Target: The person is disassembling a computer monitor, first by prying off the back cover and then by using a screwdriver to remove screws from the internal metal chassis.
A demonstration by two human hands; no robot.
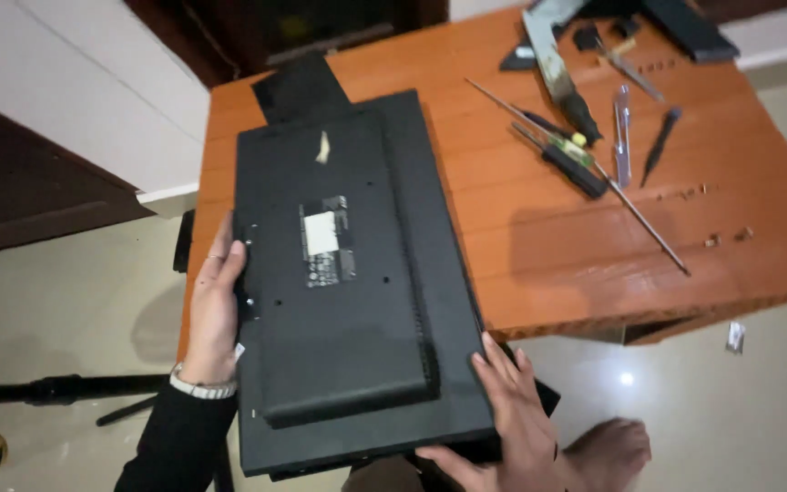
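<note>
The orange bench (539,237) carried the black monitor (357,273), lying back-up along its left edge and overhanging the near edge. The left hand (214,305) gripped the monitor's left side, fingers clamped; the right hand (516,415) clasped its near right corner. Screwdrivers (571,159) lay near the far right corner.

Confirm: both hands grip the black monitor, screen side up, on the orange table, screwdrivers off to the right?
Not quite. The head view shows the monitor back side up, its label and rear housing visible. The left hand and right hand do grip it on the orange table, screwdrivers to the right.
</note>
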